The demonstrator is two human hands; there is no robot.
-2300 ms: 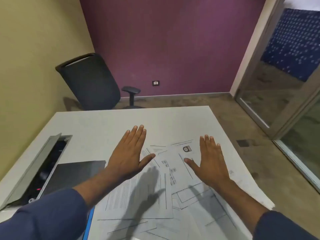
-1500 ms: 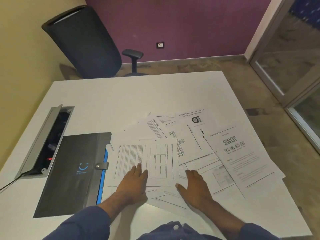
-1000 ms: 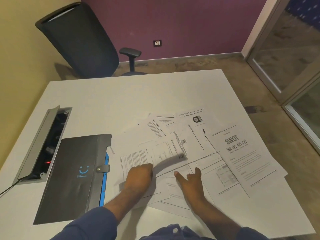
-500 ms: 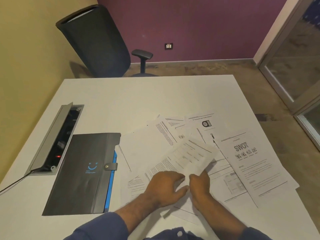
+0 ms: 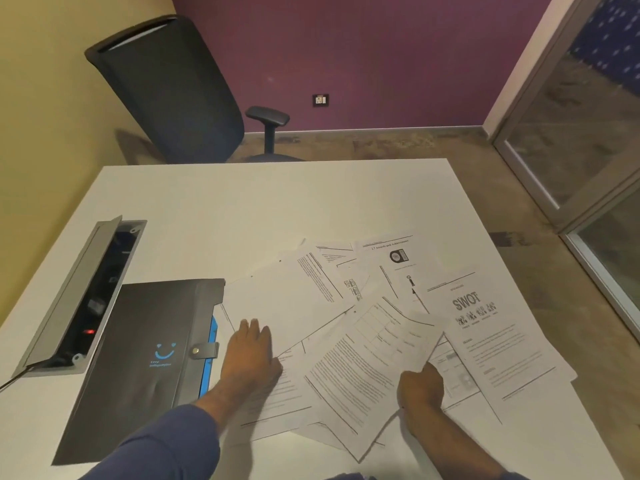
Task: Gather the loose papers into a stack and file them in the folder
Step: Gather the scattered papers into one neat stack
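Several printed sheets lie spread over the white table [image 5: 242, 206], among them a page headed SWOT [image 5: 485, 341] at the right and a blank-looking sheet [image 5: 287, 299] near the folder. My right hand [image 5: 420, 384] pinches a sheet of text and tables [image 5: 374, 368] and holds it tilted above the others. My left hand [image 5: 251, 351] rests flat, fingers apart, on the papers beside the folder. The dark grey folder [image 5: 138, 362] lies closed at the left, with a snap tab and a blue edge showing.
An open grey cable box [image 5: 83, 292] is sunk into the table left of the folder, with a cable leading off at the left edge. A black office chair [image 5: 173, 88] stands beyond the far edge. Glass doors are at the right.
My right hand has taken the text sheet and lifted it to the right. My left hand let go of it and moved left onto the papers beside the folder.
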